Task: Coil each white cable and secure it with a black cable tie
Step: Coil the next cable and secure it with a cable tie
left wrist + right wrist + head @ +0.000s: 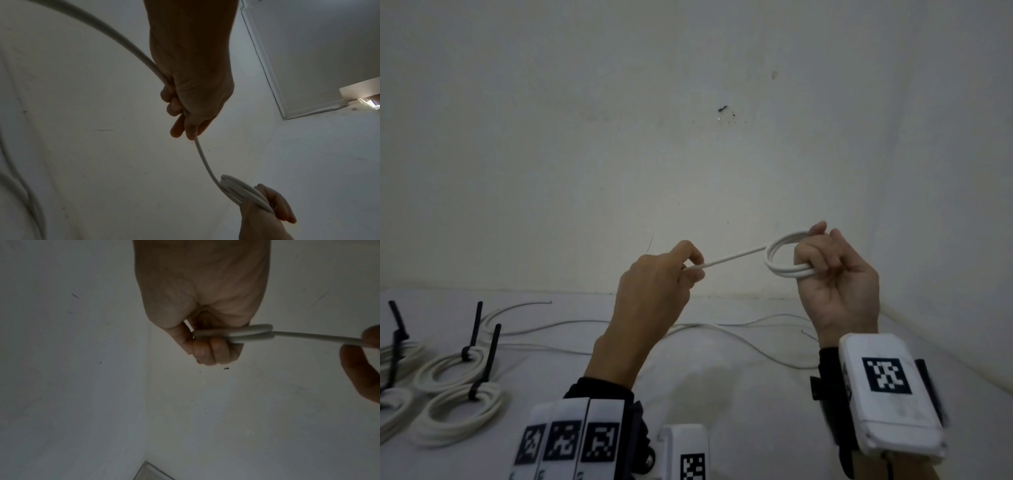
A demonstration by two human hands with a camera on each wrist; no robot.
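Both hands are raised in front of a white wall. My right hand (825, 260) grips a small coil of white cable (779, 258) of a few loops, fingers curled through it. A straight stretch of the same cable (732, 255) runs left to my left hand (688, 267), which pinches it between thumb and fingers. In the left wrist view the cable (202, 155) leaves my left hand (185, 123) toward the coil (238, 186); its loose tail (115, 37) trails off behind. The right wrist view shows the coil (236, 335) edge-on in my right hand (209, 344).
Several finished white coils (452, 368) with black cable ties (476, 329) standing up lie on the white surface at the lower left. Loose white cables (722, 329) snake across the surface under my hands. The wall stands close behind.
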